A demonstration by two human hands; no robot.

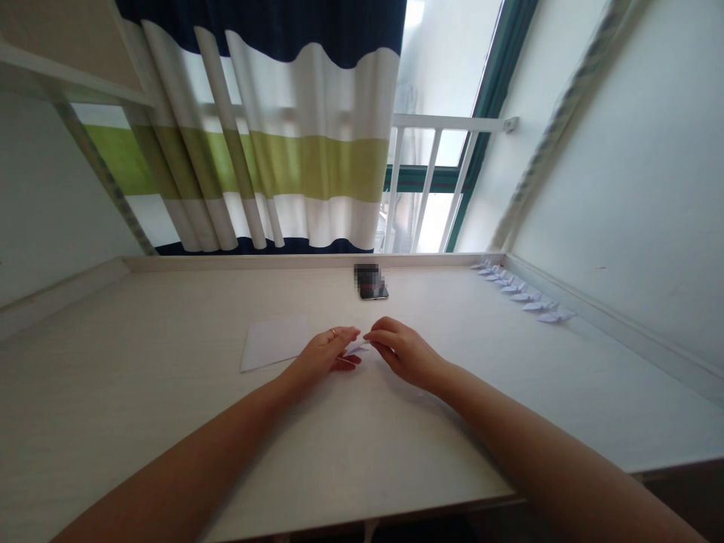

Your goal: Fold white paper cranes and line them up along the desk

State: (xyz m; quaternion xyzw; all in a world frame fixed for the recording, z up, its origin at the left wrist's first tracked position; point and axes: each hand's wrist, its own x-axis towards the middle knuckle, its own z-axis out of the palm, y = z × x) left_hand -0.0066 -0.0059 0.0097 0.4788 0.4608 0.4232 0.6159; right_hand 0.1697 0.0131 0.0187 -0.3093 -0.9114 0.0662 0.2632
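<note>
My left hand [325,353] and my right hand [403,350] meet in the middle of the white desk [170,407]. Between their fingertips is a small piece of folded white paper [357,348], pinched from both sides and mostly hidden by the fingers. The left hand wears a ring. A flat stack of white paper sheets [275,342] lies just left of my left hand, touching its back edge.
A dark phone [371,282] lies beyond the hands near the desk's back edge. Several small folded paper figures [523,294] stand in a row along the right wall. A striped curtain [271,151] and a window railing [430,181] rise behind the desk.
</note>
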